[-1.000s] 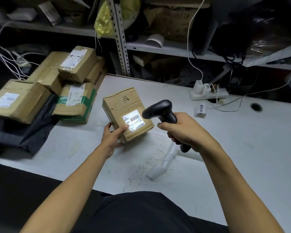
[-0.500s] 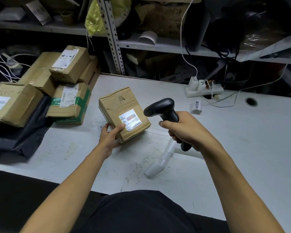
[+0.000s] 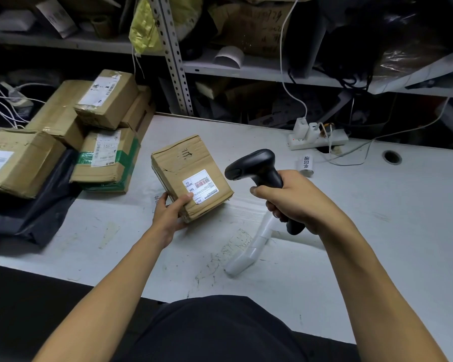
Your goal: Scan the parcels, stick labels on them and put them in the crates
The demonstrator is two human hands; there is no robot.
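Head view: left hand [image 3: 169, 216] grips the near corner of the parcel [image 3: 191, 176], tilted above the table [image 3: 377, 218]; right hand [image 3: 296, 202] clenches the scanner [image 3: 256, 168] handle, aimed at its label [image 3: 199, 184]. Carton appears light and stiff; hold by edges. Further parcels [image 3: 63, 134] stacked far left

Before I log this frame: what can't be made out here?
Head view only:
- Crates: none in frame.
- Small print on the held parcel's label: too small, corner under left hand's thumb.
- Scanner's trigger: hidden by right hand.
- Parcel's underside: faces away.
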